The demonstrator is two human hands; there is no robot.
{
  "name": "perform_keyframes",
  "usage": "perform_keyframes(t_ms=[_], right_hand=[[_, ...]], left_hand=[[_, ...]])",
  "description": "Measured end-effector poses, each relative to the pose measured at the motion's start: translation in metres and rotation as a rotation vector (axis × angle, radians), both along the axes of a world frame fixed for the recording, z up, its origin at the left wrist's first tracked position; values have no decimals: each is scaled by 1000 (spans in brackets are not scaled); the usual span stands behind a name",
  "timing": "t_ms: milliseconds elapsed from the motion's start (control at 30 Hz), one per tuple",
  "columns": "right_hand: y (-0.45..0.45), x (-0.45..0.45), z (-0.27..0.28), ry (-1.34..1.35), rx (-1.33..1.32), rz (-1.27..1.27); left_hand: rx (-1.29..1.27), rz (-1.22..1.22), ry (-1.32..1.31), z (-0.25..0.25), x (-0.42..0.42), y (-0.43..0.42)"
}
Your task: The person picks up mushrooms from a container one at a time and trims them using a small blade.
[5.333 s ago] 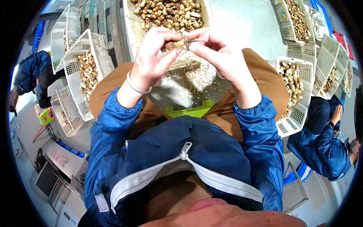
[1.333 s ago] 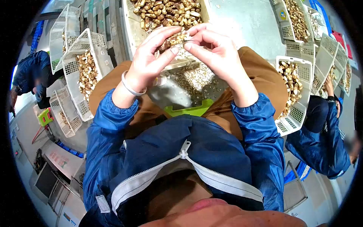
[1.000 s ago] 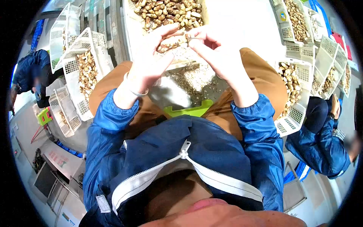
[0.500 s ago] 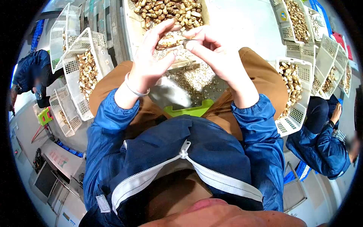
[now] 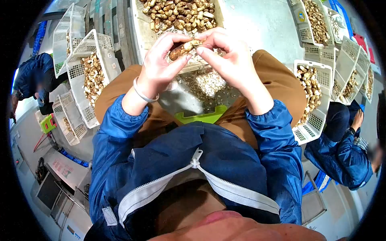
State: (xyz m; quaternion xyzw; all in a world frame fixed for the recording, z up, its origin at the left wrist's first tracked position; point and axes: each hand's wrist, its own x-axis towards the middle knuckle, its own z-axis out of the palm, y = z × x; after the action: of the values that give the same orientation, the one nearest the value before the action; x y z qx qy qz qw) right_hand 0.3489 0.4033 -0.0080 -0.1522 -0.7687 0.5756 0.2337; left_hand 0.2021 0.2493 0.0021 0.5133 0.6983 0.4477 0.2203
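My left hand (image 5: 156, 67) is closed around a brown and cream mushroom (image 5: 181, 51), which it holds tilted between thumb and fingers. At the mushroom's upper right end my right hand (image 5: 232, 60) is closed in a pinch, thumb against forefinger. A small dark thing shows at those fingertips, too hidden to name. Both hands are above the near end of a pale crate (image 5: 138, 30). Many similar mushrooms (image 5: 181, 14) fill its far part, and pale trimmings lie in the near part, partly covered by my hands.
Pale scraps (image 5: 207, 84) litter the floor between my knees, near a green plastic edge (image 5: 201, 117). White perforated crates with mushrooms stand left (image 5: 76, 74) and right (image 5: 323, 76). A person in blue sits at the right (image 5: 341, 156); another bends at the left (image 5: 36, 72).
The mushroom has turned in my left hand, now showing more of its brown side and tilting up to the right. My left fingers have curled closer, nearer my right fingertips.
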Motion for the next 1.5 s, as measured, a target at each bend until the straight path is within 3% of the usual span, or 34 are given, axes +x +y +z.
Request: perform_keyframes(t_ms=[133,167,233,267,333,400,433,533,667,700,833,867,967,1067,1133,1233,1267,1300,1333,1433,1500], right_hand=[[0,1,3,-65,-492,-9],[1,1,0,-56,-462,23],[-1,-2,-2,79,-151,56],[-1,-3,-3,146,4,70],[-1,-1,5,51,-233,99],[1,-1,7,26,-542,115],[2,1,8,-78,-530,67],[4,2,4,-48,-686,85],[2,2,8,-79,-508,106],[-2,-4,3,82,-541,175],[1,0,11,-27,-781,148],[4,1,10,-117,-614,140],[8,7,8,-395,-80,95],[1,9,-13,-100,127,-16],[10,9,-6,-143,258,26],[17,12,2,-280,380,59],[16,12,6,-335,382,61],[16,11,10,-389,388,63],[16,10,12,-444,395,62],[14,8,3,-347,402,2],[18,6,6,-402,349,21]], left_hand=[[15,-11,-129,-4,-3,-2],[21,-3,-115,-4,-3,-1],[47,24,-185,-9,0,-3],[68,35,-69,-9,-1,-3],[108,55,160,-6,-1,-2],[148,27,228,1,-1,0],[165,22,238,3,-1,0],[232,6,296,9,-3,5],[268,-29,343,8,-5,5],[269,-36,362,8,-6,4],[240,-67,409,20,-14,-15],[207,-49,364,20,-18,-32],[170,400,293,19,-37,-85],[-183,860,424,34,-101,-180],[-706,840,712,39,-143,-242],[-608,603,923,24,-176,-234],[-474,512,795,16,-174,-199],[-428,430,452,14,-162,-144],[-448,328,385,6,-150,-96],[-463,-61,489,-76,-152,18],[-526,-53,691,-143,-153,77]])
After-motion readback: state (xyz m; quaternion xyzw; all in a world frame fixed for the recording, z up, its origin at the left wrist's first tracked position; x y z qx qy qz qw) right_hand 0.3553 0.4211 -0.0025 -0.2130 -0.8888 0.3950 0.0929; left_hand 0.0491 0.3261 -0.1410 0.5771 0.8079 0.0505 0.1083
